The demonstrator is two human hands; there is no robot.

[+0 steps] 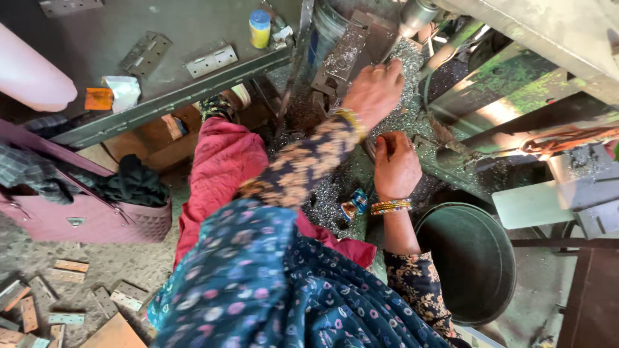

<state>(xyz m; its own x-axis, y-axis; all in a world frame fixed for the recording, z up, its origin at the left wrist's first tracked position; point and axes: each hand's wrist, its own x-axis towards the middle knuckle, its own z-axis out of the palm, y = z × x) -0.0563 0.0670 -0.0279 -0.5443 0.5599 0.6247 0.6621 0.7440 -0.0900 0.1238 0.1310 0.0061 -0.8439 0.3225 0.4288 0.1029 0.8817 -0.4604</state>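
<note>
My left hand (374,90) reaches across onto a machine table (419,122) covered in metal shavings, its fingers bent down beside a grey metal hinge plate (345,55). A drill chuck (416,14) hangs just above and to the right of it. Whatever is under the fingers is hidden. My right hand (394,169), with coloured bangles at the wrist, rests lower on the same table. Its fingers curl inward at the shavings, and I cannot tell if they pinch anything.
A dark round bucket (474,258) stands below my right arm. Hinges (209,59) lie on the grey bench beside a small yellow bottle (260,29). More hinges (64,303) are scattered on the floor. A pink handbag (84,219) sits at the left.
</note>
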